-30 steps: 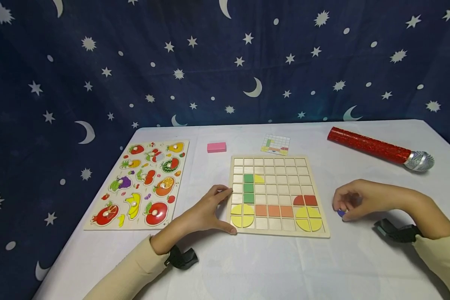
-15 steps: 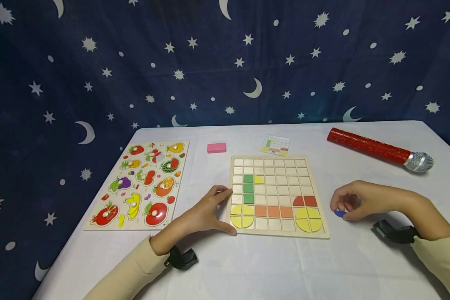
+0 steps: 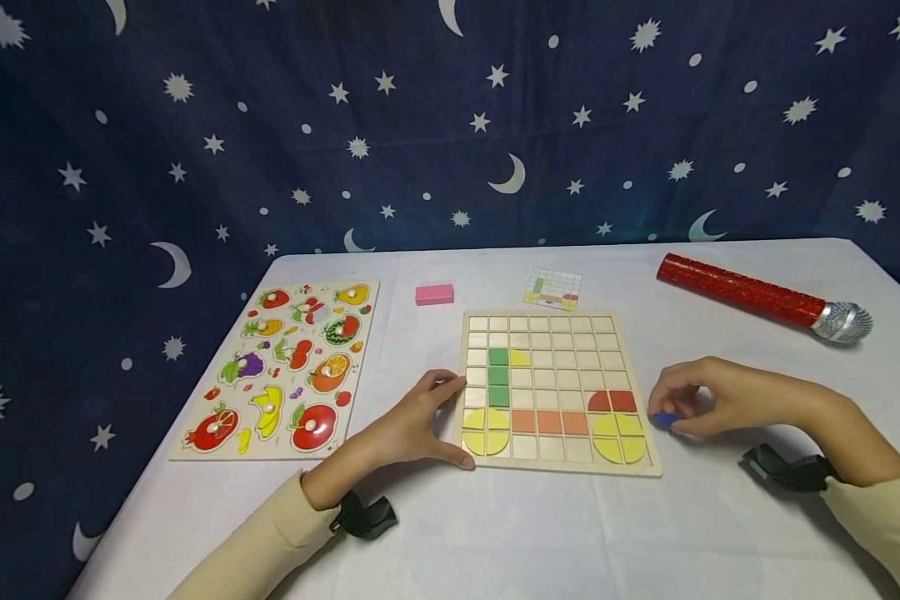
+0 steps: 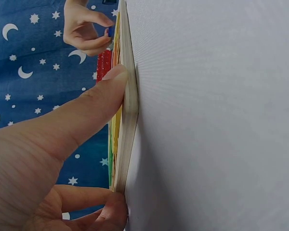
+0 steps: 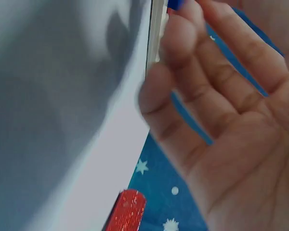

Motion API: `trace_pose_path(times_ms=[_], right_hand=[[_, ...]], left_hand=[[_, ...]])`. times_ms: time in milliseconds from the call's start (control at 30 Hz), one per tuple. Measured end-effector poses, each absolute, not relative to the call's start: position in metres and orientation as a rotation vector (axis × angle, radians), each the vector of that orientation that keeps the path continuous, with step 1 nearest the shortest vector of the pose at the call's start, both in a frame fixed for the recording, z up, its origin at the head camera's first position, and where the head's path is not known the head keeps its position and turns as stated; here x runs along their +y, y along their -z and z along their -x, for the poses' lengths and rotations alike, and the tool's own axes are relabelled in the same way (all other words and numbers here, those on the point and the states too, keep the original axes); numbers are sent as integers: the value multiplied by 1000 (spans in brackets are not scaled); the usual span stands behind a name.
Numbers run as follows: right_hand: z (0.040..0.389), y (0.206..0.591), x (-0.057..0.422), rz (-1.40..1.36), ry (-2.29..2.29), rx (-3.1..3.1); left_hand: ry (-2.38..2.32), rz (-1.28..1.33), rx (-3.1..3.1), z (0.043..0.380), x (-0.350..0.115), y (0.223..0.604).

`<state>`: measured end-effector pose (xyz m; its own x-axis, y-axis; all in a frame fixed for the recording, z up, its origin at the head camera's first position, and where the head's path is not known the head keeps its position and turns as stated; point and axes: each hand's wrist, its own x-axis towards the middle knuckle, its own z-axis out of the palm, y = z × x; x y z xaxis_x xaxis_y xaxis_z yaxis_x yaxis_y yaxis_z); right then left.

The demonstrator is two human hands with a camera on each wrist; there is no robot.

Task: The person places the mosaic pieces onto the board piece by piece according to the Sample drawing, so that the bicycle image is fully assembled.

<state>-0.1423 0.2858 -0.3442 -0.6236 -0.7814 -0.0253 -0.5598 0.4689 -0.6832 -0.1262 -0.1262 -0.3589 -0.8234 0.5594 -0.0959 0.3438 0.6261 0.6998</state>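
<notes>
The wooden grid board (image 3: 543,466) lies on the table, with green, yellow, orange and red tiles in some of its squares. At its near left corner my left hand (image 3: 412,425) touches the edges, thumb and fingers spread apart. The thumb (image 4: 98,103) lies against the board's rim in the left wrist view. Just beyond the right edge my right hand (image 3: 720,398) pinches a small blue tile (image 3: 664,420) between thumb and fingers. Only a blurred bit of that blue tile (image 5: 175,5) shows in the right wrist view, at the top.
A small pattern card (image 3: 552,288) lies behind the board, with a pink block (image 3: 434,294) to its left. At the left is a fruit puzzle board (image 3: 285,375). A red glittery microphone (image 3: 750,292) lies at the back right, before a dark starry curtain (image 3: 420,125).
My right hand has moved left toward the grid board with the blue tile, which now shows more between the fingertips. My left hand stays at the board's corner.
</notes>
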Motion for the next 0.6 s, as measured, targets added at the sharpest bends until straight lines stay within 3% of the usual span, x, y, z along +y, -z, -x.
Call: trace_pose_path(times_ms=[600], right_hand=[[133,344,238,1299,962,2297]], left_hand=[[-977,-725,2556,126,-126,358]])
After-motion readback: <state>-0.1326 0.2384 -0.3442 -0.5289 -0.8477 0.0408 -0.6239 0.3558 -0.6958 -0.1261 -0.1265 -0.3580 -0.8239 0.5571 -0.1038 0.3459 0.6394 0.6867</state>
